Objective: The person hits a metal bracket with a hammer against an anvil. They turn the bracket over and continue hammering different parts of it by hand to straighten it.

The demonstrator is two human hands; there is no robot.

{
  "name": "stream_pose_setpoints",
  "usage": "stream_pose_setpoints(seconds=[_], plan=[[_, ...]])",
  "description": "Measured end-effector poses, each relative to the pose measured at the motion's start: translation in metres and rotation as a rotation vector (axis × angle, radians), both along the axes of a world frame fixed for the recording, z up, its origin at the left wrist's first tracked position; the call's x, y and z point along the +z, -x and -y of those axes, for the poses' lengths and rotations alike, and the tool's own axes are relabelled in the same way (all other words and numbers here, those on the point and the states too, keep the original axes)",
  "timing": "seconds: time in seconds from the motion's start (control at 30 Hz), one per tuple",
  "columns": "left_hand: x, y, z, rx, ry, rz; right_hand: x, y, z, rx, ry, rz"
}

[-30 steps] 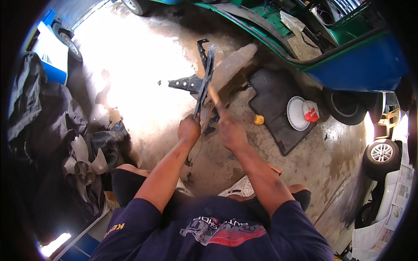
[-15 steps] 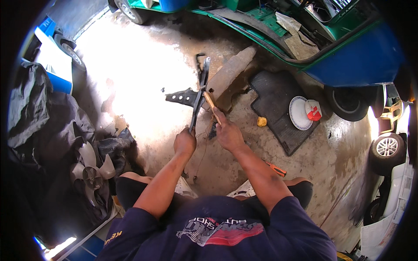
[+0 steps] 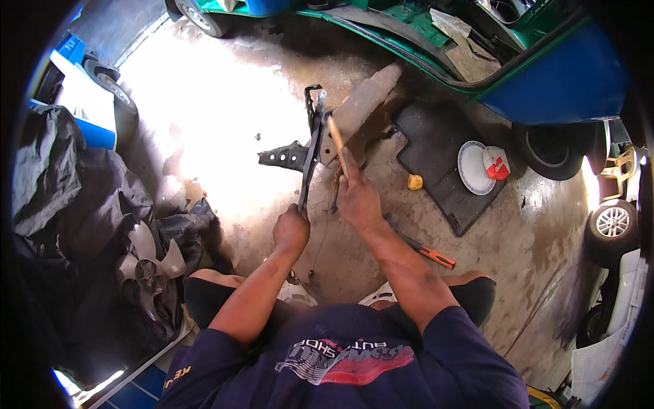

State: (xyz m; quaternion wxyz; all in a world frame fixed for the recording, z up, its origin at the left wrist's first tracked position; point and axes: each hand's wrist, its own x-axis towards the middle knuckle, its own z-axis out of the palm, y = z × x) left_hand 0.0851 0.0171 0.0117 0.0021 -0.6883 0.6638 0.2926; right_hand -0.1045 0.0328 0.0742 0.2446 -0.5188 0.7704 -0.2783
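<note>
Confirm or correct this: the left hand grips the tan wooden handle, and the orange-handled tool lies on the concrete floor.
Wrong hand: the head view shows the right hand gripping the tan wooden handle. The orange-handled tool does lie on the concrete floor.

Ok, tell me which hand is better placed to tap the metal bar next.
Right, most likely: the right hand grips a wooden handle whose far end appears close to the metal bar, while the left hand is occupied gripping the bar's near end.
</note>
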Motion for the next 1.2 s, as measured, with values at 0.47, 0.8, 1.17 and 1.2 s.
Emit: stream_pose_setpoints(seconds=[0.47,0.8,1.17,1.2], plan=[[-0.026,0.016,0.013,-0.038,-0.026,-0.211,-0.016,0.031,-0.009,0.036,-0.121,0.001],[-0.025,0.025,0.046,0.237,-0.483,-0.738,-0.001,0.06,-0.066,-0.207,0.197,0.151],[0.007,0.026,0.073,0.234,-0.496,-0.791,-0.001,0.054,-0.069,-0.266,-0.069,0.527],[0.007,0.027,0.076,0.237,-0.511,-0.806,0.0,0.056,-0.069,-0.259,-0.069,0.514]])
